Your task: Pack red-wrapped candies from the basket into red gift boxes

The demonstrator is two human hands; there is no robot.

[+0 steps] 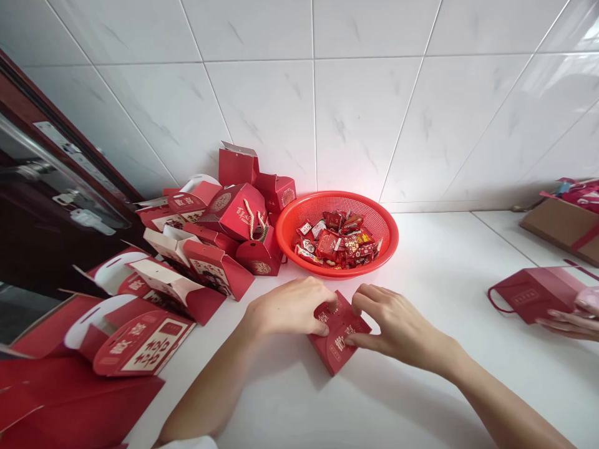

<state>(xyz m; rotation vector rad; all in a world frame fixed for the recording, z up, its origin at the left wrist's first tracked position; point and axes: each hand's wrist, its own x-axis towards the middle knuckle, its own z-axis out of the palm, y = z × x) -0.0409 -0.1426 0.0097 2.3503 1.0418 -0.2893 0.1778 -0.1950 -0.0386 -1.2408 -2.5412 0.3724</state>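
A small red box (337, 349) with gold characters lies slanted on the white table, between my two hands. My left hand (294, 307) grips its left side, with thumb and fingers bent over the upper part. On the right side, my right hand (390, 318) holds the same box, its thumb pressed on the front face and its fingers curled at the upper edge. Just behind the box stands a red plastic basket (285, 232) with wrapped sweets (334, 243) in it.
Many red gift boxes (234, 212) crowd the left side. At the right, another person's hand (568, 324) touches a red bag (533, 293). Behind it sits a brown cardboard box (559, 227). A tiled wall (365, 125) bounds the back; a dark door (42, 231) stands far left.
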